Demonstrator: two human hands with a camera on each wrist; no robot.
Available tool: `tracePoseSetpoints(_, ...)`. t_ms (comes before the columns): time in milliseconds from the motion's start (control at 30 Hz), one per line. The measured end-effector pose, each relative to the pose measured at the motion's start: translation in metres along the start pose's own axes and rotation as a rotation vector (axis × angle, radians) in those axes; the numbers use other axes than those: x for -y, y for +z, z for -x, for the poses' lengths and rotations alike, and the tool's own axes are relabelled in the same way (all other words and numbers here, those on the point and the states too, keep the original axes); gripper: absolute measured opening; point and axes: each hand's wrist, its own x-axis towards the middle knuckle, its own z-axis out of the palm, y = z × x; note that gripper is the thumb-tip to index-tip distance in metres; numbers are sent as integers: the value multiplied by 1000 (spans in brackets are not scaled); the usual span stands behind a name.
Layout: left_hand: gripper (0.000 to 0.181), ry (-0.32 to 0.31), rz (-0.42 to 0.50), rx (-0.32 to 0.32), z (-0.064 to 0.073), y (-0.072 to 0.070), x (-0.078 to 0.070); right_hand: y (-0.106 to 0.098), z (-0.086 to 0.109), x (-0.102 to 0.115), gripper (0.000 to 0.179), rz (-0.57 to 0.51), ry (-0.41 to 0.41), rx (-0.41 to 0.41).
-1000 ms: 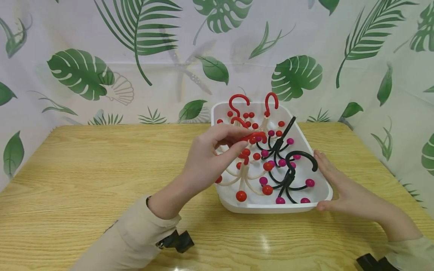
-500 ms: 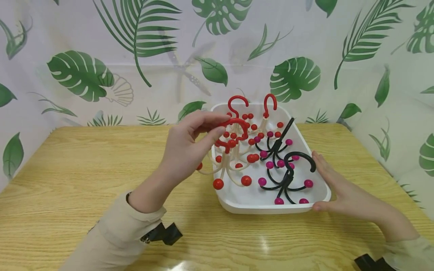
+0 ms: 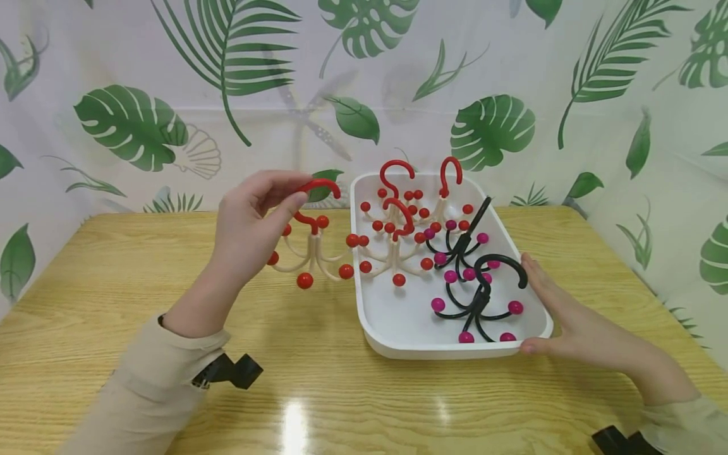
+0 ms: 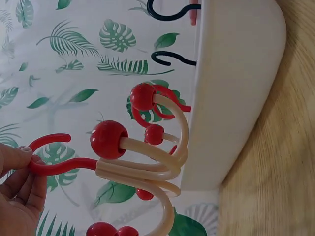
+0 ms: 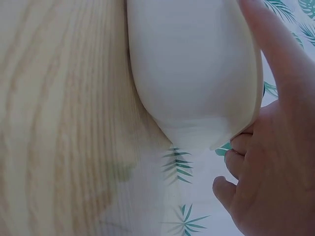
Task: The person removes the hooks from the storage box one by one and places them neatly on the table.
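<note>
My left hand (image 3: 244, 230) pinches the red hook of a multi-arm hanger (image 3: 314, 249), whose beige arms curve out to red balls. It hangs above the table, just left of a white bin (image 3: 392, 349). The left wrist view shows thumb and fingers (image 4: 22, 182) on that red hook. My right hand (image 3: 586, 328) lies at the bin's near right corner, thumb at the front and fingers along the right side. Inside the bin stand similar beige hangers with red hooks, one of them (image 3: 395, 249) nearest the left wall, and two black hangers (image 3: 480, 300) with pink balls.
Bin and hands are over a wooden table (image 3: 142, 272). Behind it hangs a leaf-patterned cloth (image 3: 307, 63). A black device (image 3: 233, 371) is strapped at my left wrist, and another (image 3: 625, 440) at my right.
My left hand has lifted the beige hanger out of the bin's near left part and carried it left past the wall. The right hand has stayed at the corner.
</note>
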Motion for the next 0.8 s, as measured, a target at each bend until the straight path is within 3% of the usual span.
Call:
tracePoseSetpoints(267,22,-101,-143,-35,0,-21,21,0,0,1,121,2,6,2)
tracePoseSetpoints(433,23,-158,-158,-75,0,-29,34,0,0,1,121,7,10,-2)
tracePoseSetpoints(667,26,-303,-149,-157,-3,-36,50,1,0,2,122,7,15,-7)
tracePoseSetpoints(800,26,-344,-142,-181,-5,-38,62,1,0,1,121,7,13,-7)
